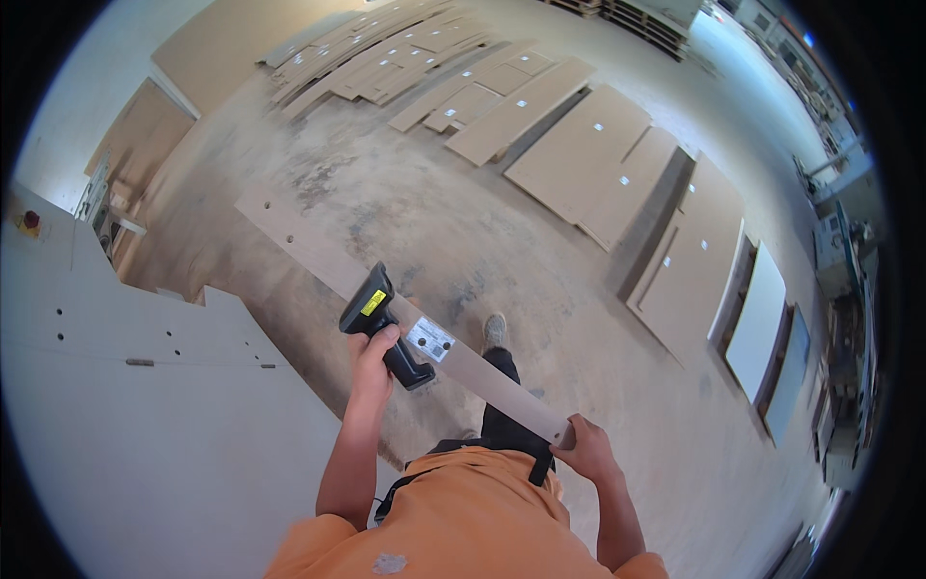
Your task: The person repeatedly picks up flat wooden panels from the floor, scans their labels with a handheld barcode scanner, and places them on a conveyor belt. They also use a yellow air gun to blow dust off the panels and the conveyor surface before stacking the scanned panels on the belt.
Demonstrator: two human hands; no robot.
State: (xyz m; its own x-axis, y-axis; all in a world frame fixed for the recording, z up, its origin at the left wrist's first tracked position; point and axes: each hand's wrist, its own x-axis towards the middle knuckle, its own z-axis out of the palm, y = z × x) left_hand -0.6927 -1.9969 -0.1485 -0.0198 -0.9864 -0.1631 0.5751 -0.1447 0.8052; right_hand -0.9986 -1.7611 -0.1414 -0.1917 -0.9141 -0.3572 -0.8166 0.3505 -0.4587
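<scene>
My left hand (372, 355) grips a black handheld scanner (378, 318) with a yellow label, its head tipped toward a long narrow brown board (318, 256). A white sticker (430, 339) sits on the board just right of the scanner. My right hand (583, 446) holds the board's near end, and the board stretches away up and to the left over the concrete floor. My foot (494, 331) shows below the board.
Large white panels (145, 386) with drilled holes fill the left side. Several brown boards (579, 145) with small labels lie spread on the floor ahead and to the right. White sheets (757, 318) and machinery (839, 289) line the right edge.
</scene>
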